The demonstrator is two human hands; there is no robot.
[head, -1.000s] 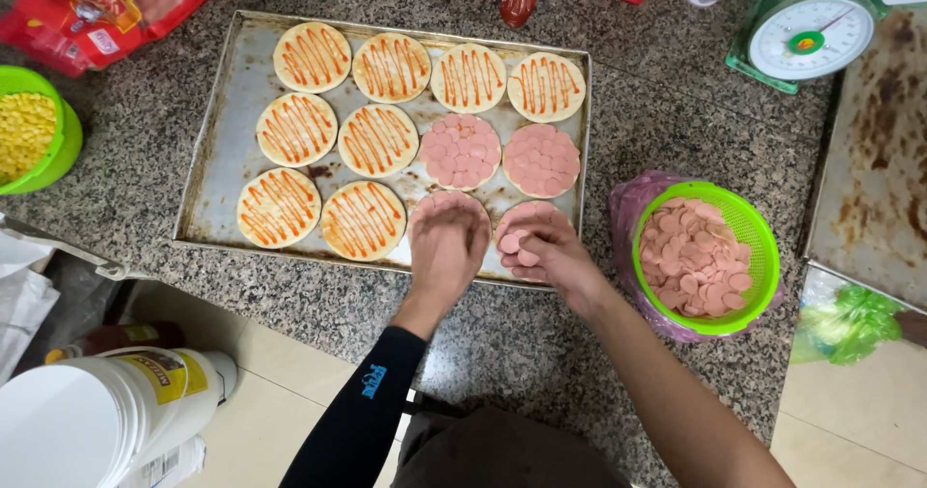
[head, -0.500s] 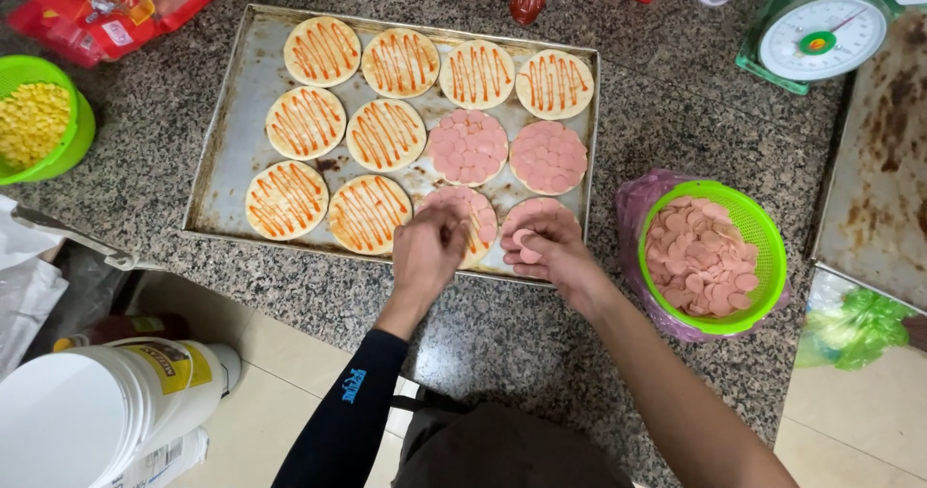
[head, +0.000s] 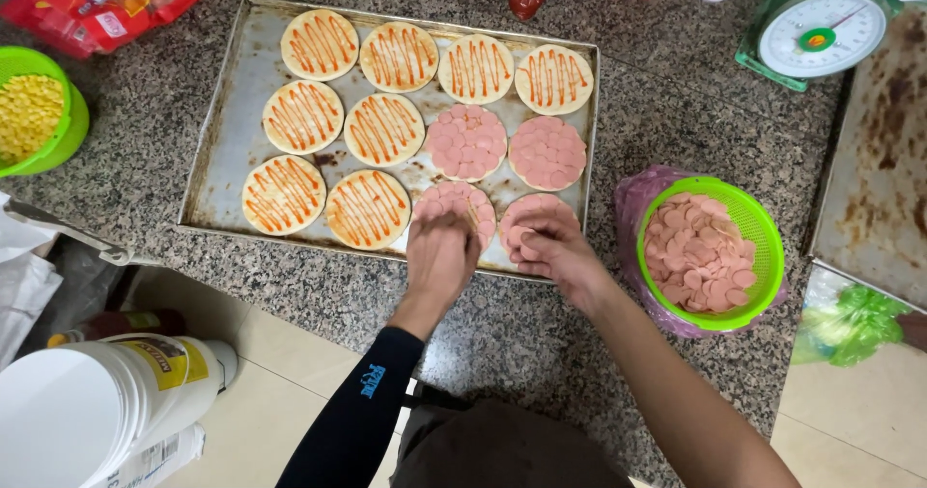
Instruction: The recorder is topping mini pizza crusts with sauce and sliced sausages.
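1. Over the near edge of the baking tray (head: 224, 150), keep the left hand (head: 441, 256) pressing flat on the half-covered pizza base (head: 454, 203), fingers together and laid down on the pink sausage slices.
2. Hold a few slices loosely in the right hand (head: 552, 249), fingers curled in over them above the neighbouring base (head: 533, 208); exact grip hard to tell.
3. Lay each slice just overlapping the last, working from rim to middle, as on the two finished bases (head: 507, 145) behind.
4. Reach sideways for more from the green basket of slices (head: 710, 251), just right of the tray, set in a purple bag.
5. Leave alone the eight sauce-striped bases (head: 372, 131) filling the tray's left and far part.
6. Mind the tray's raised rim under the wrists; a catch there would likely jolt the toppings.
7. Farther off, note:
   - green bowl of corn (head: 34, 111) at left
   - red packet (head: 106, 5) at the far left corner
   - kitchen scale (head: 821, 34) at far right
   - second, stained tray (head: 879, 160) at right
   - white bucket (head: 97, 411) on the floor
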